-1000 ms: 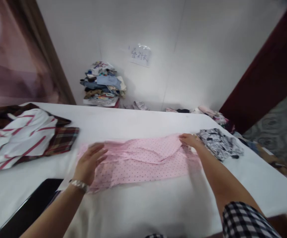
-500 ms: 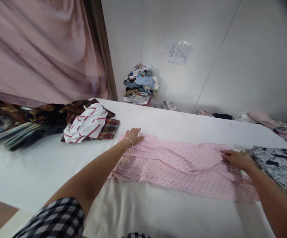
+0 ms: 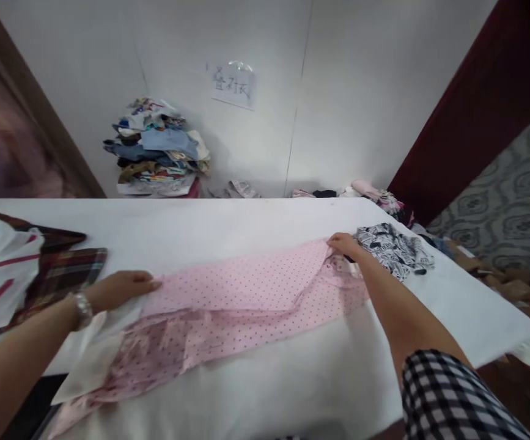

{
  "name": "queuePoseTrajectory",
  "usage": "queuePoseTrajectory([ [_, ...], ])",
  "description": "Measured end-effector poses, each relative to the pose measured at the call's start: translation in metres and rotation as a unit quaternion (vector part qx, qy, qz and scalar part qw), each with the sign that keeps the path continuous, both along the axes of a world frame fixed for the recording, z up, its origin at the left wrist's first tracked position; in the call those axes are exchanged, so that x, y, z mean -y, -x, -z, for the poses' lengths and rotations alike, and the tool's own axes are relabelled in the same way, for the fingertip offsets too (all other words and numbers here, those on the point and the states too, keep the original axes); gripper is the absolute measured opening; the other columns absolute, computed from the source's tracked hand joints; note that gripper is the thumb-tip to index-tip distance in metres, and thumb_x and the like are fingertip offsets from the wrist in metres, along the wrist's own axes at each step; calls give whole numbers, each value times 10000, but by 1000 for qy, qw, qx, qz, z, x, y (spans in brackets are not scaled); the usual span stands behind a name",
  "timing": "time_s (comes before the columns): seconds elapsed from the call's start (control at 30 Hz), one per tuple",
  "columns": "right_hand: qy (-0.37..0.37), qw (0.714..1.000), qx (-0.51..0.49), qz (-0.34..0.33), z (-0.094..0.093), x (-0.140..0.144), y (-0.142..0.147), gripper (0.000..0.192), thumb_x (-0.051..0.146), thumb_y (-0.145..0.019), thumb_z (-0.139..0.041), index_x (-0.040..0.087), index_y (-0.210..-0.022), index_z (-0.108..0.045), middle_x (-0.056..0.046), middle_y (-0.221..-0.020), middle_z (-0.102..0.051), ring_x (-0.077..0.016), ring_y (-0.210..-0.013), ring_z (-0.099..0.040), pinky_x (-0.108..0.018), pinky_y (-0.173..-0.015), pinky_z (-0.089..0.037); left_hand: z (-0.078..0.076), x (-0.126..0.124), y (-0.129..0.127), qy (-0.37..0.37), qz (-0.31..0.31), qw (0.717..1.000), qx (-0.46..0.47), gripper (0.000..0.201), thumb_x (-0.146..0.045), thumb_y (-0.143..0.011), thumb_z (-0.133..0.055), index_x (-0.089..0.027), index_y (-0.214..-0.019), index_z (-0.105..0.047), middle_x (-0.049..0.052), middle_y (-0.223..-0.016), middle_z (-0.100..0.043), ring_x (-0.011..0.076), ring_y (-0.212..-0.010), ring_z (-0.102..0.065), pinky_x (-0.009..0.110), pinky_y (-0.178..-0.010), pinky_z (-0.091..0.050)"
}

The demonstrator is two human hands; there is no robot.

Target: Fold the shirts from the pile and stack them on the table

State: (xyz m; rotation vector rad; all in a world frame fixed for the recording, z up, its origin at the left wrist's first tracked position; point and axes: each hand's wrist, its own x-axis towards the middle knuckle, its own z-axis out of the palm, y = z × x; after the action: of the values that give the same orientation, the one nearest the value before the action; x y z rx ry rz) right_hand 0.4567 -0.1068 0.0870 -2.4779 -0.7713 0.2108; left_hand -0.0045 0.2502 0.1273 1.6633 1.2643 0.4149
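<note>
The left hand (image 3: 118,291) and right hand (image 3: 345,244) pinched the pink cloth (image 3: 246,278) between the table's (image 3: 191,229) far and near edges; white tabletop stretched behind it. A striped cloth (image 3: 10,269) was cut off leftward.

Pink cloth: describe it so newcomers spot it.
On the white table, the pink cloth stretches between the left hand and right hand. Small dark dots cover it, unlike the red-striped cloth at left and the black-and-white cloth at right.
</note>
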Motion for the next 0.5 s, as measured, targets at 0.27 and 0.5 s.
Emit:
queuePoseTrajectory([
  [0.27, 16, 998, 52, 42, 14, -12, 4, 174, 302, -830, -619, 193, -914, -725, -38, -851, -734, -176, -828, -621, -247, -725, -406, 24, 6, -8, -80, 97, 976, -178, 218, -282, -630, -802, -228, -529, -618, -50, -500, -607, 212, -641, -532, 241, -673, -311],
  [0.5, -11, 996, 48, 81, 14, -3, 5, 274, 282, -886, -511, 183, -1020, -729, -52, -967, -750, -184, -888, -640, -253, -783, -439, 32, 2, 5, -153, 104, 964, -191, 206, -432, -590, -801, -267, -593, -678, -32, -572, -651, 249, -675, -550, 282, -700, -345],
])
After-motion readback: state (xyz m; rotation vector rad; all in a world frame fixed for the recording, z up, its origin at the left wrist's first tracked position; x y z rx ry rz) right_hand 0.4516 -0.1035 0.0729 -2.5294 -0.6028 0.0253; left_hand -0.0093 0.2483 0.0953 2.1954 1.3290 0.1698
